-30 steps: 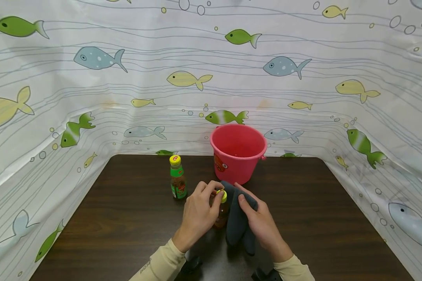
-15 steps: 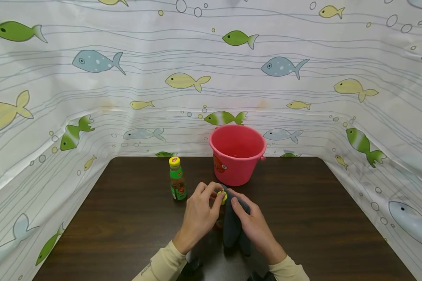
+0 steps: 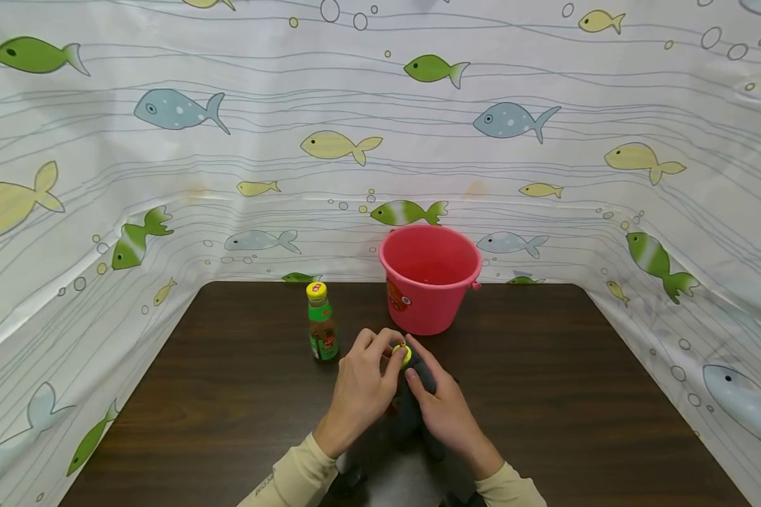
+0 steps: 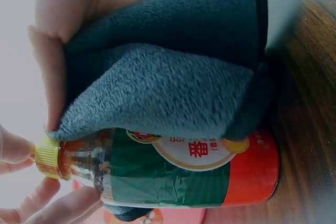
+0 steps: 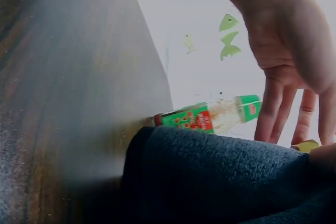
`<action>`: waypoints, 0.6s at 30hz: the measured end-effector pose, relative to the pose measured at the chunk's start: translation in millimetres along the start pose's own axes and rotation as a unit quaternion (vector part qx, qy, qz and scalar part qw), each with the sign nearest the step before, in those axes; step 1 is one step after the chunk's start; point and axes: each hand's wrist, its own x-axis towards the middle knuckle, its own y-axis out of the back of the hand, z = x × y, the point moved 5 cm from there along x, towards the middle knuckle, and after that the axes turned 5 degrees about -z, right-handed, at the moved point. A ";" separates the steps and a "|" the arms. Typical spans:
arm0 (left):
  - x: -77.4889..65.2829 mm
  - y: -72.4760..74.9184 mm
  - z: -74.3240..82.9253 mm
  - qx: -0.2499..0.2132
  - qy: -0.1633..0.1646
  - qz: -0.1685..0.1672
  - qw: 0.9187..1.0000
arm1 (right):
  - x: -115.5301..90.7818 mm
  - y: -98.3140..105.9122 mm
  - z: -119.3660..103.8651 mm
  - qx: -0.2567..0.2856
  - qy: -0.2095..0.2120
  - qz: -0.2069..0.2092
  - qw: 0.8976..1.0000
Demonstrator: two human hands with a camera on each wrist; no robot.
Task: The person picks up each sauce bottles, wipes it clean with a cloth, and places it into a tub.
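Note:
A ketchup-style sauce bottle [image 4: 173, 182] with a green and red label stands upright on the table, mostly hidden by the hands and cloth in the head view. My left hand [image 3: 360, 391] pinches its yellow cap [image 3: 403, 355] between thumb and fingers. My right hand [image 3: 449, 408] holds a folded dark grey cloth [image 4: 163, 87], thumb on the near side. In the left wrist view the cloth lies along the bottle's side and reaches up to the cap. The cloth's lower end hangs below the right hand.
A second sauce bottle [image 3: 322, 325], with a yellow cap and green label, stands at the back left. Behind the hands is a pink bucket [image 3: 428, 303]. Fish-patterned sheeting [image 3: 260, 211] surrounds the dark wooden table [image 3: 228, 408] at the back and sides.
My right hand has moved left with the cloth, bringing it against the bottle and covering more of it. The left hand has stayed at the cap.

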 end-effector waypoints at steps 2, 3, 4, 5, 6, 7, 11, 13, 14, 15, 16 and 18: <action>0.1 -0.4 -0.1 -0.002 0.001 -0.001 1.000 | 0.3 -1.6 2.1 -0.015 0.005 0.003 1.000; 0.0 -0.6 -0.3 -0.004 0.003 -0.001 1.000 | 0.5 -2.2 3.4 -0.020 0.007 0.003 1.000; -0.1 -0.7 -0.3 -0.005 0.003 -0.001 1.000 | 0.4 -2.7 4.5 -0.024 0.009 0.003 1.000; -0.4 -0.8 -0.4 -0.006 0.004 -0.001 1.000 | 0.5 -2.9 5.6 -0.028 0.011 0.003 1.000; -0.7 -0.7 -0.4 -0.007 0.005 -0.001 1.000 | 0.2 -2.9 6.7 -0.031 0.013 0.003 0.999; -1.0 -0.7 -0.5 -0.007 0.005 -0.001 1.000 | 0.2 -2.8 7.9 -0.033 0.013 0.002 0.999; -1.7 -1.1 -0.7 -0.007 0.006 -0.003 1.000 | 0.1 -0.1 13.7 -0.042 0.009 0.000 0.999; -1.6 -1.6 -0.9 -0.007 0.006 -0.005 1.000 | 0.1 2.0 17.5 -0.048 0.001 -0.001 0.999; -1.4 -1.7 -0.9 -0.006 0.005 -0.006 1.000 | -0.1 3.0 19.6 -0.052 -0.005 -0.002 0.999; -1.2 -1.8 -0.8 -0.005 0.004 -0.006 1.000 | -0.5 4.0 21.4 -0.058 -0.010 -0.005 0.998; -1.0 -1.9 -0.8 -0.004 0.003 -0.006 1.000 | -1.0 4.7 23.4 -0.064 -0.014 -0.008 0.998; -0.6 -2.1 -0.6 -0.002 0.002 -0.007 1.000 | -1.2 5.8 27.3 -0.074 -0.026 -0.014 0.997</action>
